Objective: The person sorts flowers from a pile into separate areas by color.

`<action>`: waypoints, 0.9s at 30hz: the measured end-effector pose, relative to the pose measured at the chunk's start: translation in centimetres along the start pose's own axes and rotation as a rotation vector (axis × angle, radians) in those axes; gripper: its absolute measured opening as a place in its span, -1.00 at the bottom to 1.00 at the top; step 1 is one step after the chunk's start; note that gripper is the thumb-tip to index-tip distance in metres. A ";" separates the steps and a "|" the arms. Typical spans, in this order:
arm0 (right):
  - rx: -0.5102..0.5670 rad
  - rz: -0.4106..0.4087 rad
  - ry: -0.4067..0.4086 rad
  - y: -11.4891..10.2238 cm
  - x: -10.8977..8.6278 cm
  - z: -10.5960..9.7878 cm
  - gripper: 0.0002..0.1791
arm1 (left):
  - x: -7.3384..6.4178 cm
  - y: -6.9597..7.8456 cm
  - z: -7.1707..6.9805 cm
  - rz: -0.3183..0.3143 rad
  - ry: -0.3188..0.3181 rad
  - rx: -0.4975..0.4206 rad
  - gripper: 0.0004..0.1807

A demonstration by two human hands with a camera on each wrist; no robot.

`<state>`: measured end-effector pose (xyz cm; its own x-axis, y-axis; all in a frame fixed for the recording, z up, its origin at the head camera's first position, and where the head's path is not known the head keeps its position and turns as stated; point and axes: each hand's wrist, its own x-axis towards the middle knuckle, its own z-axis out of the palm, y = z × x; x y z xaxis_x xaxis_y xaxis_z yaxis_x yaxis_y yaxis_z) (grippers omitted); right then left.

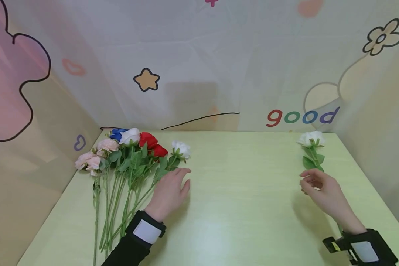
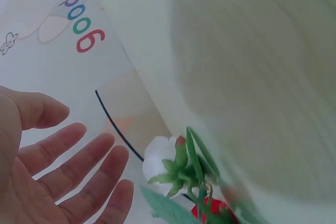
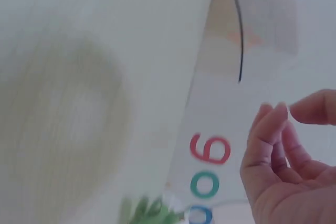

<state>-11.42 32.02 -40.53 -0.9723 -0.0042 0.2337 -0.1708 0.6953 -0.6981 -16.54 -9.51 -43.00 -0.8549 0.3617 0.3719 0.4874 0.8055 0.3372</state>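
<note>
On the left of the table lies a bunch of artificial flowers: pink roses [image 1: 108, 145], a blue flower [image 1: 117, 134], a white rose [image 1: 129, 136], red roses [image 1: 148, 140] and a white flower [image 1: 181, 148] at its right edge. My left hand [image 1: 169, 192] is over the stems [image 1: 126, 199] beside that white flower, fingers relaxed, holding nothing. In the left wrist view the fingers [image 2: 79, 177] are spread loosely. At the right, a single white flower [image 1: 310, 138] lies on the table. My right hand [image 1: 327, 190] hovers over its stem, with fingers loosely bent and nothing between them.
The pale table [image 1: 239, 192] reaches back to a printed cloth backdrop [image 1: 199, 55] with cartoon shapes and the word "good" [image 1: 302, 117]. Cloth walls also stand at both sides. Each wrist wears a black band [image 1: 146, 231].
</note>
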 end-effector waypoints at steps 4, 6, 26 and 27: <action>0.171 0.038 -0.026 -1.8 0.7 1.9 -0.74 | -0.2 -0.6 -1.0 -0.011 0.016 0.037 -0.73; 0.265 0.055 -0.046 -2.7 1.1 2.9 -0.70 | -0.4 -0.9 -1.6 -0.022 0.019 0.060 -0.76; 0.935 0.227 -0.223 -11.6 2.7 11.9 -0.71 | -3.9 -5.6 -6.7 -0.121 -0.024 0.165 -0.78; 0.960 0.236 -0.232 -11.9 2.7 12.4 -0.71 | -4.0 -5.8 -6.9 -0.125 -0.032 0.170 -0.77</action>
<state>-13.96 14.82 -39.93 -0.9873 -0.1521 -0.0462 0.0727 -0.1742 -0.9820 -14.69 -18.88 -40.50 -0.9133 0.2670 0.3074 0.3430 0.9114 0.2273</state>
